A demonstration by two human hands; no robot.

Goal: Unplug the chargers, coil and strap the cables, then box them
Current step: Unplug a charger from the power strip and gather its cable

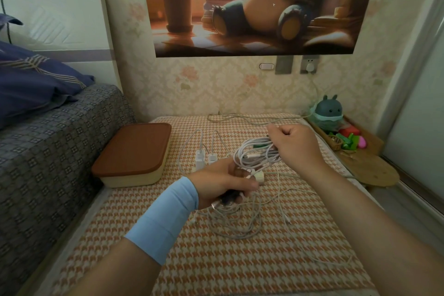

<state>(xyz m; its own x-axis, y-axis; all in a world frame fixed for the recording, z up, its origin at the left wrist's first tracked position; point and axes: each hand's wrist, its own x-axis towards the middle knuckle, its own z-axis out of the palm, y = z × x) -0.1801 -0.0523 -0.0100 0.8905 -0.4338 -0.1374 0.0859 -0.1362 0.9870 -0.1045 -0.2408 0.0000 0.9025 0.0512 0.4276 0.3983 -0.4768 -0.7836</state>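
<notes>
Coiled white cable bundle (255, 156), held above the desk (216, 269); we read its long axis as slanting from near-left up to far-right. Our left hand (221, 182) curls round its lower end, and our right hand (294, 145) is fisted round the upper. Loose cable (236, 223) trails on the desk beneath. Two chargers (200, 160) stand just behind, with the lidded box (134, 151) to the left.
</notes>
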